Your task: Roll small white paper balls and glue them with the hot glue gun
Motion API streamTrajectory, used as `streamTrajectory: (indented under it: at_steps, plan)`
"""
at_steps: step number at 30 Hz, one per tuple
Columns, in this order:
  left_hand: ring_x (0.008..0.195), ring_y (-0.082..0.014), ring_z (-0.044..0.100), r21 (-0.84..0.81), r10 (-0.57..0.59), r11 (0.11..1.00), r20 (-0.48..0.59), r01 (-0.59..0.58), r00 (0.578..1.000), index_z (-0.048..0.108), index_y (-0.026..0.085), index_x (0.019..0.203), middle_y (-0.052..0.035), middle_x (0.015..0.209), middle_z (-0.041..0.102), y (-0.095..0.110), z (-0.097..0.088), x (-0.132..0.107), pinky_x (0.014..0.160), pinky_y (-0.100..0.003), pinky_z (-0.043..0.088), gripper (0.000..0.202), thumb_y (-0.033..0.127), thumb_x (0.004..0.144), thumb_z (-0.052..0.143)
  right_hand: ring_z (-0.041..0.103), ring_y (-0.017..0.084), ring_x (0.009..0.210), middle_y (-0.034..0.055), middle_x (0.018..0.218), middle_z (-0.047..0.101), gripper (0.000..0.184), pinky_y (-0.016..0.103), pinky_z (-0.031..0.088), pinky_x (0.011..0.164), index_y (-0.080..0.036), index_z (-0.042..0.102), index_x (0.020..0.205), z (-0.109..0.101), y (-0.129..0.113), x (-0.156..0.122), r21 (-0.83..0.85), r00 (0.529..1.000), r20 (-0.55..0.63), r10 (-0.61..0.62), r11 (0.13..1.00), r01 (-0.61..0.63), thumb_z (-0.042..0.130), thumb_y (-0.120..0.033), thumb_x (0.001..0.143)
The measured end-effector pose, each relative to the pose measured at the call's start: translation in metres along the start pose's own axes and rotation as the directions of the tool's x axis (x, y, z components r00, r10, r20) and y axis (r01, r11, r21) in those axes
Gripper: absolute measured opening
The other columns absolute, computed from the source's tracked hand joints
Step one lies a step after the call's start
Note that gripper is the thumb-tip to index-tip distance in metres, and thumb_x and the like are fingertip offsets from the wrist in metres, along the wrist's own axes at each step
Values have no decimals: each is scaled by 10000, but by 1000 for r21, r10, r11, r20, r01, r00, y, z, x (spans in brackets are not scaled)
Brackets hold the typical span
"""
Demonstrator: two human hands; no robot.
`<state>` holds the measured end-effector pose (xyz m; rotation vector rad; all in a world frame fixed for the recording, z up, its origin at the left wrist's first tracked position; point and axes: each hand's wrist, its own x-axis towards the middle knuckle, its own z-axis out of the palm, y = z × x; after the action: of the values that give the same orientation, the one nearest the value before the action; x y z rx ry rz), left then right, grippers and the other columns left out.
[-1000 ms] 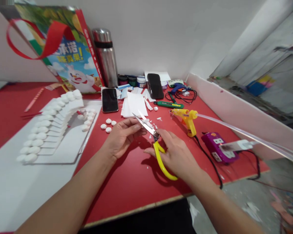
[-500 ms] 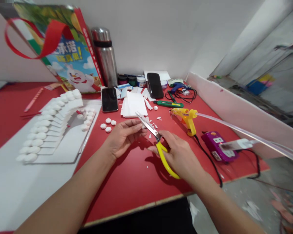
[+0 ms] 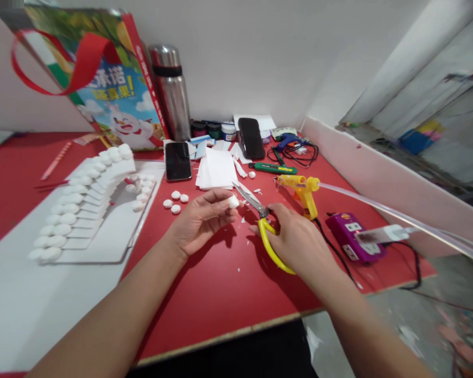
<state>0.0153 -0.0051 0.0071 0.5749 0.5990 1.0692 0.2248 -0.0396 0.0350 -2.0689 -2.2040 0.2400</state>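
Between the thumb and fingers of my left hand (image 3: 205,218) is a small white foam piece (image 3: 233,201). My right hand (image 3: 295,236) grips yellow-handled scissors (image 3: 274,252), their blades pointing up and left, just right of the piece and apart from it. Tiny white scraps (image 3: 243,220) lie on the red table under the blades. Several rounded white pieces (image 3: 175,209) rest left of my left hand. Farther left stands a white curved staircase model (image 3: 98,210), edged with rows of similar white pieces.
A yellow glue gun (image 3: 308,202) with a long clear stick lies right of my right hand, beside a purple box (image 3: 349,236). At the back are white cards (image 3: 216,170), two phones (image 3: 178,161), a green cutter (image 3: 274,168), a steel flask (image 3: 171,94) and a gift bag (image 3: 130,118).
The scissors have moved right, away from the white piece in my left hand, which shows more fully now. My left hand has barely moved.
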Motion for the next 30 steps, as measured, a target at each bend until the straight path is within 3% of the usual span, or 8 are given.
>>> streamTrajectory:
  at_steps: [5,9,12,15,17,20,25,30]
  plan:
    - [690,-106,699,5,18,1000,-6,-18,1000,788,111,927,-59,848,754,1,-1,1,700,-201,605,247,146,711,903,728,331,859,161,1001,702,289,322,311,597,-134,617,1187,1,-10,6,-167,996,64,56,985,-45,580,-344,992]
    - [647,-88,664,19,61,998,-23,-61,998,785,102,889,-43,795,730,1,1,0,667,-192,587,284,193,673,945,720,308,858,176,1058,676,309,325,380,630,-138,662,1200,-7,-12,8,-208,996,84,-42,976,58,588,-362,1000]
    - [646,-91,670,72,119,991,-56,-115,991,783,112,891,-38,797,736,0,2,1,669,-196,582,305,219,662,954,711,310,870,182,996,693,266,346,440,692,-114,724,1067,-19,-15,13,-196,990,47,-130,971,137,606,-341,998]
    - [684,-101,693,192,241,957,-106,-218,965,784,143,902,-29,825,752,-2,0,4,719,-214,583,274,226,690,936,707,275,879,146,975,725,193,342,478,737,-118,738,1077,-29,-24,25,13,959,-161,-232,972,237,619,-239,986]
    - [723,-109,706,276,323,920,-139,-277,936,788,162,909,-24,853,761,-4,-3,6,760,-229,581,256,230,705,926,705,221,871,111,1039,744,269,311,500,755,-142,713,1207,-29,-33,36,225,907,-277,-319,896,384,669,-174,943]
    - [827,-146,731,336,388,889,-190,-312,902,799,171,945,-45,918,784,-5,-7,9,822,-263,578,273,268,717,915,680,166,754,86,1005,756,317,289,510,723,-143,718,1186,-16,-45,52,405,875,-281,-393,778,480,749,-155,870]
    - [860,-179,734,457,442,830,-191,-319,876,813,177,995,-56,910,800,-6,-9,9,883,-330,582,252,271,765,853,694,163,747,45,882,757,209,300,530,736,-172,707,1097,21,-47,64,612,896,-350,-274,657,440,698,-180,889]
    - [868,-183,733,587,499,752,-208,-301,841,792,176,1012,-49,938,795,-5,-5,8,852,-317,591,280,271,760,868,709,156,744,40,860,766,121,291,546,709,-173,725,961,33,-41,68,885,962,-193,-194,389,256,698,-241,864]
